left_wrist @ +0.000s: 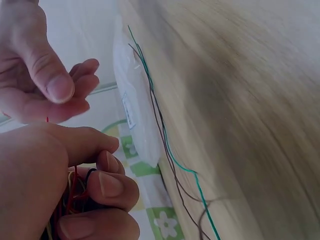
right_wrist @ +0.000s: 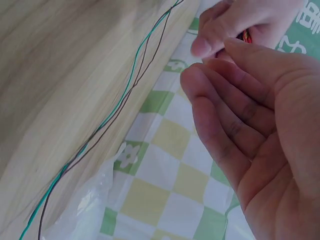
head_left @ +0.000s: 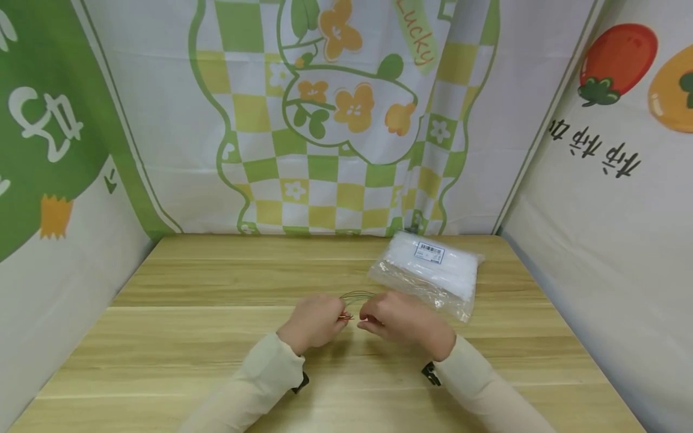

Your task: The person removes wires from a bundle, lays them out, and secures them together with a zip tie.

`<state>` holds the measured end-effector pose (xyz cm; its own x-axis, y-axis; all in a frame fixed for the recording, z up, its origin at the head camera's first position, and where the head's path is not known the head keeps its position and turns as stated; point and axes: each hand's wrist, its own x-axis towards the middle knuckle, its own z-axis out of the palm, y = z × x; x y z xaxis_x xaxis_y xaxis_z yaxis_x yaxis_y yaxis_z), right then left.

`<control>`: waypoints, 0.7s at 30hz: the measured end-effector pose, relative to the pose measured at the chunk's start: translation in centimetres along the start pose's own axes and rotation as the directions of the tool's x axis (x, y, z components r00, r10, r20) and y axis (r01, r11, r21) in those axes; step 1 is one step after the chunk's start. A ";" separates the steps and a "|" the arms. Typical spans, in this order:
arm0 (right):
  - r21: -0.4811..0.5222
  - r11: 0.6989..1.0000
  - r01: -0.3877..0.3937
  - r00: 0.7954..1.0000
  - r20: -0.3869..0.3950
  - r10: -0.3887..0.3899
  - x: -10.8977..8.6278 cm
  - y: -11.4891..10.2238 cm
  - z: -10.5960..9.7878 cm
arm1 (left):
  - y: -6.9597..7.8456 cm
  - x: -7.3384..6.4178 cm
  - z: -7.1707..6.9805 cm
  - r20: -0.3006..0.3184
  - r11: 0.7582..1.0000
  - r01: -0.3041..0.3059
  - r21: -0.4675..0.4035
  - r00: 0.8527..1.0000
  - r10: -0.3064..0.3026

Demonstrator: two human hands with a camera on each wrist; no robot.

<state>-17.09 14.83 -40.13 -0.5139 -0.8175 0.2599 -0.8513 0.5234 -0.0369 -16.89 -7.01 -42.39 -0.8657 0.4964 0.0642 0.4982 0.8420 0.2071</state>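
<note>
My left hand (head_left: 315, 322) grips a bundle of thin wires (left_wrist: 74, 190), red, yellow and black, with the fingers curled round it. A short red end pokes up above its index finger in the left wrist view. Just to the right is my right hand (head_left: 405, 322), fingers loosely bent; its palm shows bare in the right wrist view, and I see nothing between thumb and fingers. Beyond both hands a green wire (right_wrist: 136, 75) and brown wires (right_wrist: 151, 65) arc over the tabletop. Where these join the bundle is hidden.
A clear plastic bag (head_left: 428, 273) of white contents, with a printed label (head_left: 430, 252), lies at the back right of the wooden table (head_left: 206, 270). Printed cloth (head_left: 346, 192) hangs behind the table's back edge and along both sides. Black straps (head_left: 431, 374) show at the wrists.
</note>
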 end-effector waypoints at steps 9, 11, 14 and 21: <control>-0.012 1.000 0.021 1.000 -0.003 -0.021 0.4 -1.0 -0.3 | 1.3 0.1 -0.7 0.011 0.998 0.064 -0.016 0.998 -0.064; -0.014 1.000 0.026 1.000 -0.006 -0.026 0.5 -1.2 -0.4 | 1.4 0.1 -0.7 0.013 0.996 0.086 -0.013 0.996 -0.086; -0.019 0.999 0.039 0.999 -0.013 -0.039 0.6 -1.5 -0.5 | 1.6 0.1 -0.7 0.015 0.994 0.111 -0.020 0.994 -0.111; -0.018 0.996 0.084 0.996 -0.007 -0.084 1.0 -1.6 -0.3 | 1.9 0.2 -0.3 0.022 0.998 0.063 -0.024 0.998 -0.063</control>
<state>-16.18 13.22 -39.49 -0.4397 -0.8571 0.2684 -0.8895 0.4570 0.0022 -16.16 -5.40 -41.70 -0.8940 0.4471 0.0291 0.4409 0.8665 0.2339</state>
